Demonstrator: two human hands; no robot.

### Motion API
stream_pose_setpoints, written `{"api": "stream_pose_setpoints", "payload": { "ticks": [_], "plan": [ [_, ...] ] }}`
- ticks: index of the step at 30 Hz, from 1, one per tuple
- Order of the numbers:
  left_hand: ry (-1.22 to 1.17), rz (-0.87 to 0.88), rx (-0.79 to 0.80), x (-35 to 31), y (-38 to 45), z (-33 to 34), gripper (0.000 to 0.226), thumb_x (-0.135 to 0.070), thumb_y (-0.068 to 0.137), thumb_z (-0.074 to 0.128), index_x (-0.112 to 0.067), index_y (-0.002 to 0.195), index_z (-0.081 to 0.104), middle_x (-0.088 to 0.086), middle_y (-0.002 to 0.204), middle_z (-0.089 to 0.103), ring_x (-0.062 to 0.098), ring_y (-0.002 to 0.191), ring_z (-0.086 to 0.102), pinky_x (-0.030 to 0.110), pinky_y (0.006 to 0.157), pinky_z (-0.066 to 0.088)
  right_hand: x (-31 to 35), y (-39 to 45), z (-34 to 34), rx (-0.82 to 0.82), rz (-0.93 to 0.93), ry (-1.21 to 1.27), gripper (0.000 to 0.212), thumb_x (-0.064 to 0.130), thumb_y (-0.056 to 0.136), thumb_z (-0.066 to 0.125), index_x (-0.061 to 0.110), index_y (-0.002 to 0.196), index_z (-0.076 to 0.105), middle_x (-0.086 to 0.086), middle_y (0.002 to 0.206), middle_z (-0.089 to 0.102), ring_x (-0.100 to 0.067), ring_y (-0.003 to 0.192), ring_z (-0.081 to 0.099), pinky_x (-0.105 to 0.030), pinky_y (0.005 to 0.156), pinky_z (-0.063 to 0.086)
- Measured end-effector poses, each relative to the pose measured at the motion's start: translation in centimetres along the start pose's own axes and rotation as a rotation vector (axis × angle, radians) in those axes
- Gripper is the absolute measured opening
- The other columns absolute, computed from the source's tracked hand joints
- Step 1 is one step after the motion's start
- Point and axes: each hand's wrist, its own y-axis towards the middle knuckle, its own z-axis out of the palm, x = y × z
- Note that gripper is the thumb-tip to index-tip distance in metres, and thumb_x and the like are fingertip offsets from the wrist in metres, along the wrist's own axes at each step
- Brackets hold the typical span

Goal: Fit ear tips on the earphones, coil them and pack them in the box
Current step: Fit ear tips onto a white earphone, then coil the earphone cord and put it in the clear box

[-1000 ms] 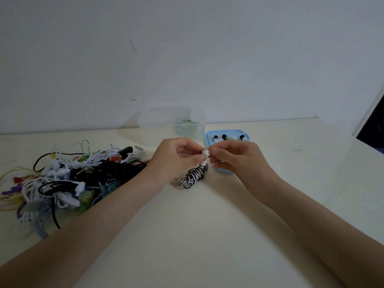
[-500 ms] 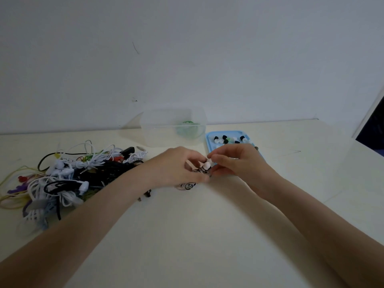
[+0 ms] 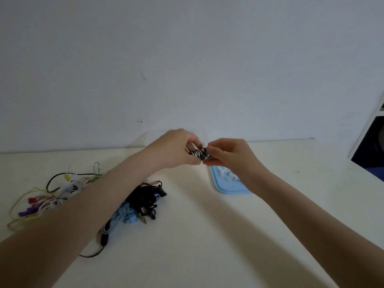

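Head view shows both hands lifted off the table since a second ago: then they worked low over the tabletop near the middle of the frame, with the coiled earphones hanging down to the surface; now they meet higher, against the base of the wall at centre frame. The clear box that stood behind them earlier is hidden behind the left hand. The left hand (image 3: 176, 148) reaches in from the lower left, forearm crossing over the pile of tangled earphones (image 3: 87, 196), its fingers curled around the black-and-white coiled earphones (image 3: 198, 154). The right hand (image 3: 230, 155) comes in from the lower right, its fingertips pinching the right end of the same coil, so the bundle sits squarely between the two hands, clear of the table (image 3: 207, 235). Just below and to the right of the coil, the blue tray (image 3: 228, 189) of ear tips lies on the table, partly covered by the right wrist. The picture is blurred around the fingers, so finer detail of the earbud cannot be made out.
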Motion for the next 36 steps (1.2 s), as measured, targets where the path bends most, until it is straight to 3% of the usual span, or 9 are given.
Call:
{"api": "stream_pose_setpoints", "payload": {
  "ticks": [7, 11, 16, 20, 23, 26, 31, 34, 36],
  "plan": [
    [0.189, -0.016, -0.173, 3.5, 4.7, -2.0, 0.027, -0.013, 0.085, 0.059, -0.017, 0.112, 0.064, 0.005, 0.109, 0.065, 0.02, 0.095, 0.057, 0.024, 0.078, 0.04, 1.2, 8.0, 3.3, -0.047, 0.07, -0.038, 0.01, -0.002, 0.084, 0.057, -0.001, 0.088, 0.066, -0.02, 0.087, 0.066, -0.028, 0.083, 0.067, -0.036, 0.089, 0.053],
    [0.222, -0.11, -0.035, 5.5, 5.1, -1.1, 0.032, -0.015, 0.088, 0.057, -0.013, 0.121, 0.059, 0.008, 0.119, 0.061, 0.023, 0.105, 0.057, 0.028, 0.087, 0.043, 0.4, 9.1, 4.5, 0.015, 0.184, 0.006, 0.021, -0.008, 0.085, 0.056, -0.014, 0.105, 0.058, -0.027, 0.109, 0.06, -0.032, 0.089, 0.065, -0.028, 0.081, 0.053],
    [0.168, -0.044, -0.096, 5.6, 2.6, -2.7, 0.025, -0.015, 0.089, 0.056, -0.015, 0.114, 0.062, 0.002, 0.114, 0.063, 0.015, 0.1, 0.06, 0.026, 0.09, 0.045, 1.2, 8.3, 4.2, 0.0, 0.066, -0.042, 0.014, -0.006, 0.087, 0.051, -0.001, 0.094, 0.062, -0.016, 0.097, 0.063, -0.026, 0.074, 0.068, -0.023, 0.069, 0.058],
    [0.106, -0.007, 0.04, 4.4, -2.1, -3.8, 0.01, -0.027, 0.086, 0.062, -0.025, 0.095, 0.066, -0.02, 0.087, 0.061, -0.002, 0.08, 0.058, 0.008, 0.07, 0.043, 0.6, 4.4, 5.2, 0.277, 0.008, -0.243, 0.014, -0.002, 0.087, 0.056, 0.006, 0.082, 0.066, -0.012, 0.078, 0.067, -0.018, 0.065, 0.065, -0.024, 0.068, 0.058],
    [0.227, -0.078, 0.333, 4.6, -5.2, -3.8, 0.025, -0.041, 0.077, 0.07, -0.031, 0.098, 0.062, -0.021, 0.091, 0.056, -0.002, 0.085, 0.056, 0.015, 0.075, 0.045, -0.6, 1.8, 6.5, 0.526, -0.059, -0.579, 0.017, 0.004, 0.082, 0.065, 0.007, 0.098, 0.069, -0.01, 0.096, 0.07, -0.022, 0.086, 0.066, -0.029, 0.084, 0.054],
    [0.361, -0.132, 0.373, 5.2, -6.9, -2.8, 0.038, -0.041, 0.075, 0.072, -0.026, 0.106, 0.056, -0.012, 0.1, 0.052, 0.008, 0.097, 0.053, 0.023, 0.082, 0.044, -1.1, 0.1, 7.4, 0.607, -0.039, -0.667, 0.036, 0.015, 0.08, 0.07, 0.016, 0.115, 0.063, 0.0, 0.116, 0.062, -0.018, 0.104, 0.059, -0.023, 0.086, 0.046],
    [0.263, -0.082, 0.254, 4.7, -6.9, -2.8, 0.023, -0.033, 0.076, 0.073, -0.026, 0.089, 0.055, -0.013, 0.087, 0.054, 0.009, 0.086, 0.054, 0.023, 0.076, 0.045, -1.2, -0.8, 8.5, 0.51, -0.13, -0.773, 0.039, 0.023, 0.078, 0.073, 0.011, 0.114, 0.063, -0.006, 0.11, 0.063, -0.02, 0.1, 0.059, -0.023, 0.083, 0.045],
    [0.149, -0.064, 0.159, 4.0, -6.6, -4.0, 0.022, -0.032, 0.076, 0.073, -0.029, 0.087, 0.054, -0.012, 0.091, 0.058, 0.009, 0.087, 0.056, 0.024, 0.077, 0.046, -0.4, -0.9, 8.0, 0.376, -0.195, -0.567, 0.031, 0.01, 0.077, 0.073, 0.003, 0.106, 0.065, -0.013, 0.103, 0.066, -0.022, 0.09, 0.06, -0.009, 0.07, 0.042],
    [0.047, -0.05, 0.094, 3.5, -6.4, -4.6, 0.019, -0.032, 0.078, 0.071, -0.03, 0.088, 0.054, -0.012, 0.095, 0.059, 0.008, 0.089, 0.059, 0.028, 0.082, 0.048, 0.4, -0.8, 7.2, 0.32, -0.153, -0.385, 0.027, 0.005, 0.078, 0.071, 0.004, 0.104, 0.065, -0.014, 0.095, 0.065, -0.024, 0.085, 0.061, -0.015, 0.074, 0.043]
  ]
}}
